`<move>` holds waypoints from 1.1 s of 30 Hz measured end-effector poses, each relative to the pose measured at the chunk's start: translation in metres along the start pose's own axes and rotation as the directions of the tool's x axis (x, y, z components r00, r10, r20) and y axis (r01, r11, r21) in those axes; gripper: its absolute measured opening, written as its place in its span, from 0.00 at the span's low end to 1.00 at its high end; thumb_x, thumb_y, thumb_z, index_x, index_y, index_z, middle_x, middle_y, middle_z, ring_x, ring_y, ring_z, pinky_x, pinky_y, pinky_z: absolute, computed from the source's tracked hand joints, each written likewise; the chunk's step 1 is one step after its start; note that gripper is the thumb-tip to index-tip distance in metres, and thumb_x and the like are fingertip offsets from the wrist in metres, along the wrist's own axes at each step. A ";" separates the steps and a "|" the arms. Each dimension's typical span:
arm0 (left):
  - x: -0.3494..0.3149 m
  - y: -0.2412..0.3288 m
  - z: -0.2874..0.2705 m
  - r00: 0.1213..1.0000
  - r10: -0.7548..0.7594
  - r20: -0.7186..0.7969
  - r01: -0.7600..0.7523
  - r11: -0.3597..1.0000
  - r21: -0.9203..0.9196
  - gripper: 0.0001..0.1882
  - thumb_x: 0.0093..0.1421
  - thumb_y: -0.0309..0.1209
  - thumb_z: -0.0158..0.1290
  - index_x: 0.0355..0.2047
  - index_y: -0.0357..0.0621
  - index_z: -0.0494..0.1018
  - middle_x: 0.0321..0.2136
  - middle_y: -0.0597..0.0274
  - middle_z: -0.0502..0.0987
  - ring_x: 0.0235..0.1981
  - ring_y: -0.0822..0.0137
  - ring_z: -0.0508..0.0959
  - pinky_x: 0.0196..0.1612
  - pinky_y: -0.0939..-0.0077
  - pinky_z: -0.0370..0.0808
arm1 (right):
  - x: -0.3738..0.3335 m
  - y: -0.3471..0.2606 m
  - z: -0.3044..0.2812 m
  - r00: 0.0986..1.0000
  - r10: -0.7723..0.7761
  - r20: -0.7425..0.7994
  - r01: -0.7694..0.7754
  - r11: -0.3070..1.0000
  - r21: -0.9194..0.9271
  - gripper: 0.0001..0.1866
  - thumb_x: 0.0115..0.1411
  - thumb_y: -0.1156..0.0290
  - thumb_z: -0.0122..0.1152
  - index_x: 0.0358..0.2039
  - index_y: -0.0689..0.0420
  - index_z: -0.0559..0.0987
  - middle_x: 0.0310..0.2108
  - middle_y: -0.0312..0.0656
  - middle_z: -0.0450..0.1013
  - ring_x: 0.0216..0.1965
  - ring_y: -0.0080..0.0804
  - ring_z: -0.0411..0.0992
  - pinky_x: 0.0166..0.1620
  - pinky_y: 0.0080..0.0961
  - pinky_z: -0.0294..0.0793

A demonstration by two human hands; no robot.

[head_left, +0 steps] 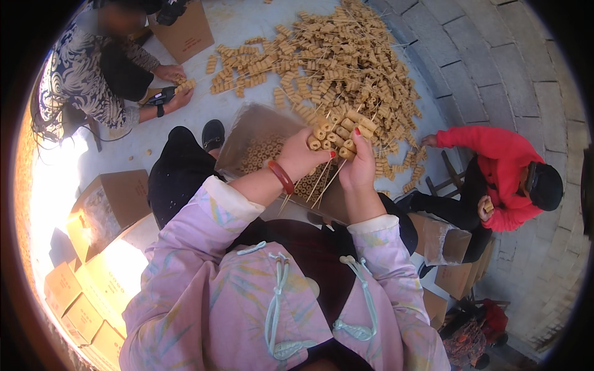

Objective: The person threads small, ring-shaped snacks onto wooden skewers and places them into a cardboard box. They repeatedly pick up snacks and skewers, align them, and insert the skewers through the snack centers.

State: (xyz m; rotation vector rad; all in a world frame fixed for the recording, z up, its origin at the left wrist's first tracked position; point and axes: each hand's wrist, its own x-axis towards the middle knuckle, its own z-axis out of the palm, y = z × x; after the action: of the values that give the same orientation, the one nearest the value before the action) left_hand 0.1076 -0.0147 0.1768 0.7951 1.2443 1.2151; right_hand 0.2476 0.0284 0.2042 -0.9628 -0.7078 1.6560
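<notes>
Both my hands are wrapped round one bundle of skewered rolls (pixel 340 131). These are tan, ridged, hollow cylinders with thin wooden sticks hanging out below. My left hand (pixel 299 156), with a reddish bangle at its wrist, grips the bundle's left side. On the right side, my right hand (pixel 360 166) closes round it with the thumb against the rolls. Beneath the hands stands an open cardboard box (pixel 252 123) with a clear plastic liner. Packed inside it are many similar rolls (pixel 263 154), their round ends facing up; my wrists and the bundle hide part of them.
A large heap of skewered rolls (pixel 352 55) lies on the pale floor ahead, near a block wall (pixel 482 55). At left, a person (pixel 93 74) handles rolls beside a carton (pixel 182 31). A person in red (pixel 501 161) sits at right. More cartons (pixel 102 272) stand lower left.
</notes>
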 end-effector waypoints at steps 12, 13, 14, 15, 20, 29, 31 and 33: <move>-0.004 0.008 -0.009 0.937 -0.276 0.216 0.350 0.772 -0.530 0.10 0.55 0.25 0.59 0.37 0.37 0.75 0.28 0.61 0.78 0.27 0.70 0.78 0.29 0.74 0.76 | -0.013 -0.010 0.014 0.988 0.021 0.155 -0.032 0.997 0.070 0.21 0.65 0.73 0.56 0.58 0.58 0.67 0.52 0.42 0.72 0.53 0.35 0.72 0.57 0.34 0.71; -0.004 0.006 -0.009 0.947 -0.260 0.189 0.320 0.815 -0.483 0.10 0.55 0.26 0.59 0.38 0.37 0.75 0.28 0.61 0.79 0.27 0.70 0.79 0.29 0.73 0.76 | -0.014 -0.008 0.015 0.994 0.019 0.105 -0.023 0.999 0.037 0.21 0.65 0.73 0.56 0.58 0.58 0.67 0.52 0.42 0.72 0.53 0.35 0.71 0.57 0.34 0.71; -0.004 0.003 -0.007 0.959 -0.223 0.174 0.279 0.854 -0.440 0.11 0.55 0.26 0.59 0.38 0.36 0.75 0.29 0.60 0.79 0.27 0.70 0.79 0.30 0.73 0.77 | -0.015 -0.007 0.015 0.996 0.006 0.090 -0.007 1.000 0.012 0.21 0.65 0.73 0.56 0.58 0.58 0.66 0.52 0.42 0.72 0.54 0.35 0.71 0.57 0.34 0.70; -0.002 0.001 -0.009 0.959 -0.198 0.204 0.262 0.891 -0.370 0.15 0.54 0.28 0.61 0.41 0.35 0.75 0.31 0.58 0.80 0.29 0.69 0.80 0.31 0.72 0.78 | -0.016 -0.005 0.014 0.996 -0.012 0.087 0.013 1.000 -0.009 0.22 0.64 0.73 0.57 0.58 0.57 0.66 0.52 0.42 0.72 0.54 0.35 0.71 0.57 0.34 0.70; -0.002 -0.011 -0.005 0.982 -0.178 0.064 0.187 0.964 -0.187 0.20 0.57 0.31 0.64 0.47 0.40 0.69 0.35 0.64 0.77 0.31 0.71 0.78 0.34 0.77 0.77 | -0.003 -0.006 0.006 0.998 0.024 0.054 -0.026 0.999 0.027 0.22 0.66 0.70 0.55 0.59 0.59 0.67 0.53 0.44 0.72 0.54 0.38 0.72 0.57 0.37 0.72; 0.004 0.009 -0.008 0.981 -0.119 0.155 0.192 0.724 -0.663 0.18 0.60 0.31 0.61 0.48 0.41 0.70 0.41 0.61 0.78 0.42 0.66 0.79 0.45 0.70 0.78 | -0.006 -0.020 0.007 0.963 0.197 0.184 -0.212 0.975 0.064 0.21 0.66 0.69 0.57 0.59 0.55 0.67 0.53 0.42 0.72 0.52 0.37 0.73 0.54 0.38 0.74; 0.001 0.010 -0.004 0.992 -0.022 0.128 0.106 0.702 -0.704 0.23 0.58 0.26 0.61 0.54 0.39 0.69 0.46 0.60 0.79 0.46 0.66 0.79 0.49 0.71 0.77 | -0.012 -0.011 0.010 0.972 0.205 0.116 -0.212 0.976 0.053 0.22 0.66 0.69 0.57 0.59 0.56 0.67 0.53 0.41 0.72 0.53 0.36 0.72 0.55 0.37 0.73; -0.001 0.010 -0.004 0.992 -0.107 0.059 0.120 0.737 -0.665 0.23 0.58 0.25 0.61 0.54 0.39 0.69 0.45 0.60 0.79 0.46 0.66 0.79 0.48 0.71 0.77 | -0.015 -0.005 0.010 0.967 0.234 0.097 -0.238 0.971 0.030 0.23 0.66 0.68 0.57 0.60 0.57 0.66 0.54 0.41 0.71 0.54 0.35 0.71 0.57 0.36 0.70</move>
State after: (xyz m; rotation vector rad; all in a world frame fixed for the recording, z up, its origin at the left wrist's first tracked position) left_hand 0.1017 -0.0140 0.1859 0.1843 0.7268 1.4189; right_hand 0.2435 0.0155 0.2173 -0.9745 -0.6371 1.9272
